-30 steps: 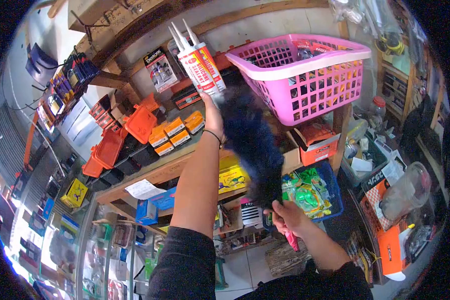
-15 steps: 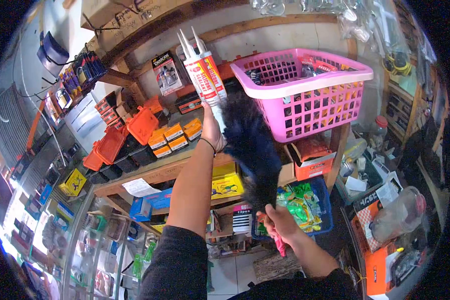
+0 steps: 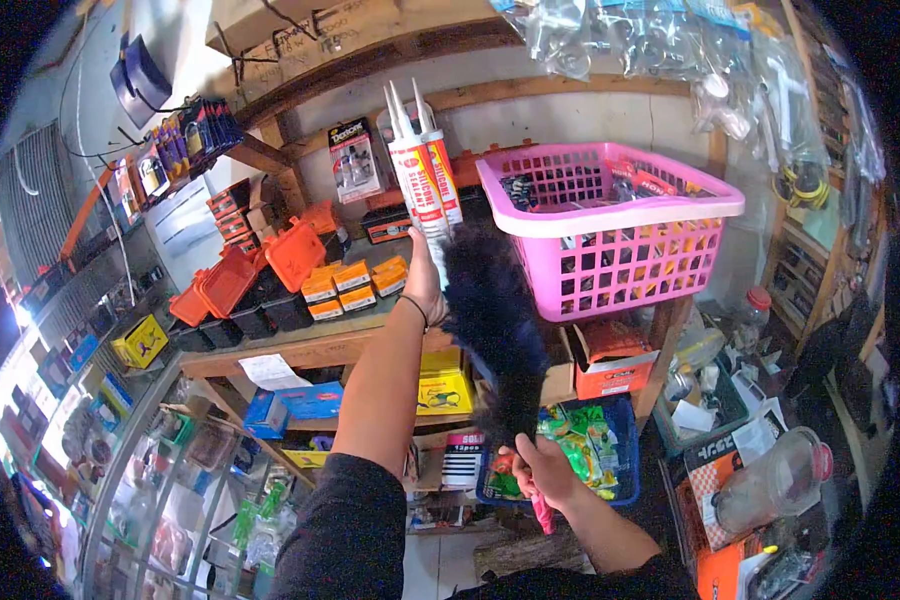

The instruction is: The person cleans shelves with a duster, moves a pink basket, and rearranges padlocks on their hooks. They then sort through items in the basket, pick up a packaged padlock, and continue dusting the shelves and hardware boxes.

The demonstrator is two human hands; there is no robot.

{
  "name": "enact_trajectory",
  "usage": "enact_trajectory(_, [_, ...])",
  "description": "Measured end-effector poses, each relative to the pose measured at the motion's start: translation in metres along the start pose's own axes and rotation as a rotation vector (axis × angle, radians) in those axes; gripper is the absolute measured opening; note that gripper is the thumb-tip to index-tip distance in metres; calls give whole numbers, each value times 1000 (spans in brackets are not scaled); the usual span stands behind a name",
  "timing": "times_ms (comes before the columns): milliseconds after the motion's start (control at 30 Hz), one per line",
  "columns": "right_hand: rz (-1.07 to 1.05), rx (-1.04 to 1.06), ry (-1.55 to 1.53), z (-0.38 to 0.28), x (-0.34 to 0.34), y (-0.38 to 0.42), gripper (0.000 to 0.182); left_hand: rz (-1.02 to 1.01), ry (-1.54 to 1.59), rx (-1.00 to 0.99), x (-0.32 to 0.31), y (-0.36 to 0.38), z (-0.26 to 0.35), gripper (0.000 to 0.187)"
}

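Observation:
My left hand (image 3: 425, 278) is wrapped round several white-and-red silicone sealant tubes (image 3: 422, 180), held upright with their pale nozzles pointing up. In my right hand (image 3: 550, 474) is a dark, fluffy duster (image 3: 492, 315), gripped by its pink handle (image 3: 542, 514). The duster's head reaches up and left until its bristles lie against or in front of the lower part of the tubes. That overlap hides the tubes' bottom ends and some of my left fingers.
Right of the tubes, a pink basket (image 3: 620, 208) full of packaged goods stands on the wooden shelf (image 3: 270, 352). Small orange boxes (image 3: 352, 287) and orange-lidded bins (image 3: 292, 255) line the left. Below are a blue basket (image 3: 625, 470) of green packets and a glass case (image 3: 160, 500).
The view has tilted upward, so shelf, basket and hands sit lower in the picture. Both hands keep their hold, and the duster stays against or in front of the tubes.

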State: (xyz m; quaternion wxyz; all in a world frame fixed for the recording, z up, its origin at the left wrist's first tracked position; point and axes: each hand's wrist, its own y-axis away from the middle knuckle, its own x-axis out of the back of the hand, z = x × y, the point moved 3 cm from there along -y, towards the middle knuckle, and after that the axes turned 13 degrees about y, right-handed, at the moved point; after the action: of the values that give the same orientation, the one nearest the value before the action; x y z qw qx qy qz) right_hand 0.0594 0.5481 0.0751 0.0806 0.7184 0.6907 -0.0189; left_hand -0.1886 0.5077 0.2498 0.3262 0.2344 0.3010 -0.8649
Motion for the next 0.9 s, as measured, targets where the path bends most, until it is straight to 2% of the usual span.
enact_trajectory(33, [3, -1, 5, 4, 2, -1, 41, -1, 5, -1, 16, -8, 2, 96])
enact_trajectory(100, [-158, -67, 39, 14, -1, 0, 46, -721, 143, 424, 18, -1, 2, 85])
enact_trajectory(133, [-45, -65, -3, 8, -2, 4, 50, -735, 223, 448, 18, 0, -1, 84])
enact_trajectory(167, [-33, -66, -4, 10, -3, 5, 50, -742, 230, 453, 15, -2, -9, 84])
enact_trajectory(233, [116, 29, -48, 10, -3, 6, 51, 17, 7, -12, 20, -14, -10, 100])
enact_trajectory(300, [146, 30, -59, 10, -10, 8, 50, -8, 21, -1, 25, -13, -5, 99])
enact_trajectory(367, [-15, -70, 22, 16, -20, 10, 47, -676, 200, 461, 35, -9, -7, 82])
enact_trajectory(400, [63, -43, 49, 4, -28, 15, 40, -726, 285, 522, 36, -11, -9, 83])
enact_trajectory(433, [74, -38, 52, 7, -31, 12, 40, -737, 288, 524, 24, -10, -13, 83])
enact_trajectory(500, [181, -45, -100, 18, -35, 6, 43, 58, -61, -149, 17, -12, -11, 92])
enact_trajectory(533, [158, -45, -54, 16, -41, 7, 43, 56, -42, -116, -7, 8, -1, 92])
enact_trajectory(567, [172, -42, -44, 13, -44, 9, 43, 46, -28, -114, 4, 0, 0, 92])
enact_trajectory(633, [109, -47, 0, 8, -50, 12, 42, -1093, 391, 537, 23, -11, -11, 75])
enact_trajectory(667, [193, -35, 26, 13, -46, 11, 44, -780, 240, 359, 46, -25, -14, 78])
enact_trajectory(700, [204, -38, 36, 13, -48, 11, 44, -787, 253, 356, 38, -18, -16, 78])
enact_trajectory(767, [272, -25, -1, 10, -53, 9, 47, -245, 68, 121, 12, -3, -11, 82])
enact_trajectory(800, [210, -92, 47, 12, -55, 7, 50, 30, -24, 4, 11, 0, -6, 84])
enact_trajectory(833, [209, -92, 57, 15, -54, 6, 50, 31, -17, -3, 31, -15, -10, 84])
enact_trajectory(900, [169, 15, 49, 21, -51, 1, 50, -797, 379, 423, 64, -44, -32, 77])
